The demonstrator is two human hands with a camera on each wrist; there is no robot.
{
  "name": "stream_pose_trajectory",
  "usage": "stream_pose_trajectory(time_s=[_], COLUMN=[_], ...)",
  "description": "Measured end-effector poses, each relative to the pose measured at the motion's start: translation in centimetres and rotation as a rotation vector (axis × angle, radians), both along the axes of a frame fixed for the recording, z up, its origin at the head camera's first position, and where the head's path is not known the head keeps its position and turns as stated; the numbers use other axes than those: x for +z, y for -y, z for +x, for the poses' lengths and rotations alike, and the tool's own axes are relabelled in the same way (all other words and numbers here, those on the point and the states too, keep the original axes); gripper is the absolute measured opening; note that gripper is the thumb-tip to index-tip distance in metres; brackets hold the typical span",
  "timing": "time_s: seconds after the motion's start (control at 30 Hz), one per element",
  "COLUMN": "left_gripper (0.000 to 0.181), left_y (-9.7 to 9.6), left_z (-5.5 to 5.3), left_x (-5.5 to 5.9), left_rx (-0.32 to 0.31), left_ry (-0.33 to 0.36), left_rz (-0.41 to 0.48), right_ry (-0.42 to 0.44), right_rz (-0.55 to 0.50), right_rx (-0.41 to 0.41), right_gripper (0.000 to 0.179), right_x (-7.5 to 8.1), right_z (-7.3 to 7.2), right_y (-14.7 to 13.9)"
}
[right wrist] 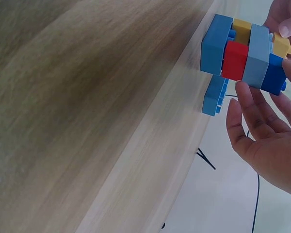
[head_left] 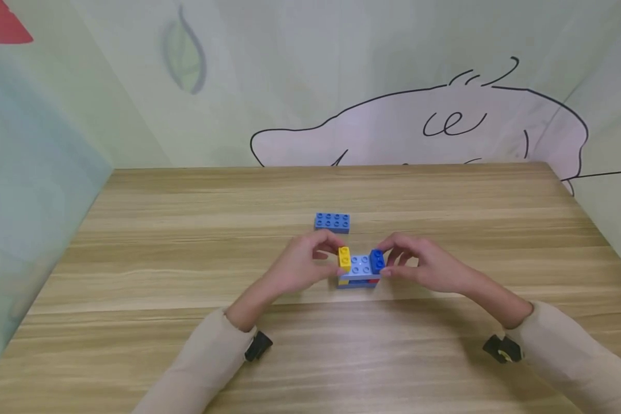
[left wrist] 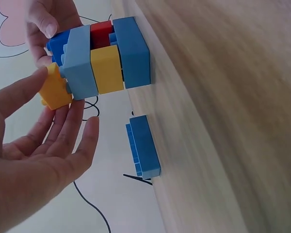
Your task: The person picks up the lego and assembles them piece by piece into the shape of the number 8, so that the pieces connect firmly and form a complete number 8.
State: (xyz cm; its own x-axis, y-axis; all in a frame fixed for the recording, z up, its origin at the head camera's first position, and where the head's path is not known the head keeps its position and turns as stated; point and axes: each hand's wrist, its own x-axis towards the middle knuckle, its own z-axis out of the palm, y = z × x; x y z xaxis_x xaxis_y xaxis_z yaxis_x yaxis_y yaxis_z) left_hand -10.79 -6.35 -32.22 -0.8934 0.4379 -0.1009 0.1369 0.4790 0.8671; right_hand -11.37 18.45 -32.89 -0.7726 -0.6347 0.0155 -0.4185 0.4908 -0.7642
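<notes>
A small stack of toy building bricks stands on the wooden table. My left hand (head_left: 302,263) pinches a yellow brick (head_left: 344,260) at the left end of the light blue brick (left wrist: 81,63); in the left wrist view it looks slightly tilted, with studs showing under it. At the right end, my right hand (head_left: 430,265) holds a dark blue brick (right wrist: 274,74) between thumb and fingers. Below the light blue layer are a second yellow brick (left wrist: 106,69) on the left and a red brick (right wrist: 235,59) on the right. Both rest on a blue base brick (left wrist: 135,53).
Behind the stack, a loose blue brick (head_left: 332,222) lies studs up on the table (head_left: 160,241). A wall (head_left: 310,69) with a line drawing rises beyond the far table edge. Black wrist devices (head_left: 259,346) are worn at both sleeves.
</notes>
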Motion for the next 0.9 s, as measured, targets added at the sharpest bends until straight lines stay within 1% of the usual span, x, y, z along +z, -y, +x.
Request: stream_pose_trajectory(time_s=[0.2,0.3,0.47,0.9], left_gripper=[0.037,0.036,0.036,0.03], left_y=[0.08,0.1,0.18,0.22], left_z=[0.2,0.28,0.46,0.73], left_x=[-0.31,-0.43,-0.51,-0.37], left_rx=[-0.02,-0.025,-0.029,-0.006], left_ry=[-0.05,-0.064,-0.072,-0.097], left_rz=[0.0,0.004,0.017,0.038], right_ry=[-0.002,-0.002,0.002,0.004], right_rz=[-0.004,0.0,0.0,0.005], right_rx=[0.005,0.007,0.008,0.004], right_gripper=[0.033,0.033,0.033,0.033], right_x=[0.09,0.11,0.15,0.2], right_z=[-0.02,-0.04,-0.01,0.07], right_y=[0.06,0.05,0.02,0.08])
